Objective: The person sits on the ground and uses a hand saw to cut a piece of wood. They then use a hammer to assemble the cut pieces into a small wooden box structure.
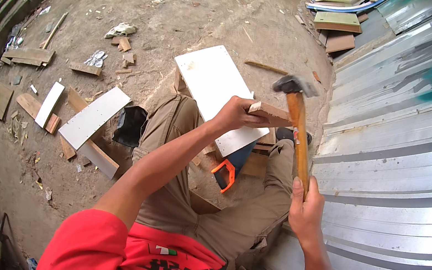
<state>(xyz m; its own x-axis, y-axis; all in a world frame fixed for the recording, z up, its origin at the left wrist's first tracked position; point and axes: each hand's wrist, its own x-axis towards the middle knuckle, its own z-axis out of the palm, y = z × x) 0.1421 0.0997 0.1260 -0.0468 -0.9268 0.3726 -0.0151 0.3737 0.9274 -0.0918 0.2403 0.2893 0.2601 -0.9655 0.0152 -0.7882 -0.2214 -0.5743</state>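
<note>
My right hand (306, 205) is wrapped round the lower end of the wooden handle of a hammer (300, 138). The hammer stands nearly upright, its dark head blurred at the top. My left hand (238, 117) grips a short piece of wood (272, 113) above a white board (208, 75). That board lies slanted between my legs on wooden parts, mostly hidden beneath it. The hammer head is just above and right of the held wood, apart from it. Below the board's near end rests a handsaw (225, 174) with an orange and black handle.
To the left lie a white-topped wooden piece (94, 118), a narrow white strip (50, 104) on a plank, and scattered offcuts (29, 55). Corrugated metal sheeting (388, 177) runs close along my right side. Stacked boards (338, 22) stand at the far right.
</note>
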